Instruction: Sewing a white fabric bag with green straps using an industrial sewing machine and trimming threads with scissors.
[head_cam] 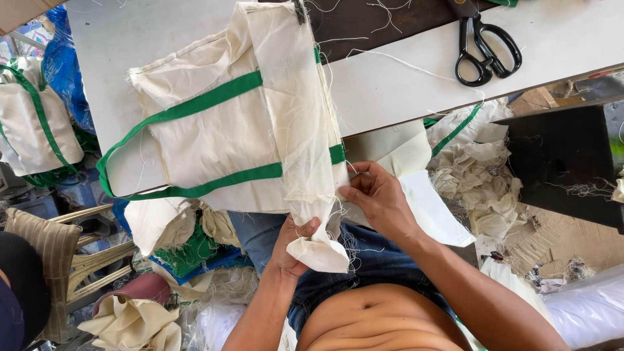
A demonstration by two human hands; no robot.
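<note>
Presently, both hands are engaged on a cream cloth bag [234, 130] with green strap handles [195, 107], which lies across the edge of a white worktable [403, 84] and hangs over toward the person's lap. The left hand [292, 244] is closed on the lower folded corner of the cloth, thumb on top, fingers wrapped beneath; the fabric bunches just beside its knuckles. The right hand [380, 198] sits just above and to the outside of the left, fingertips pinched together on the frayed side edge of the same cloth, near where the lower green strap meets the seam. Loose threads trail from the edge between the two hands.

Well beyond the right hand, on the far part of the table, lie black-handled scissors [484, 49]. Below the right wrist, cream fabric offcuts [474, 172] are heaped. Far out past the left hand, another cream bag with green straps [32, 127] rests.
</note>
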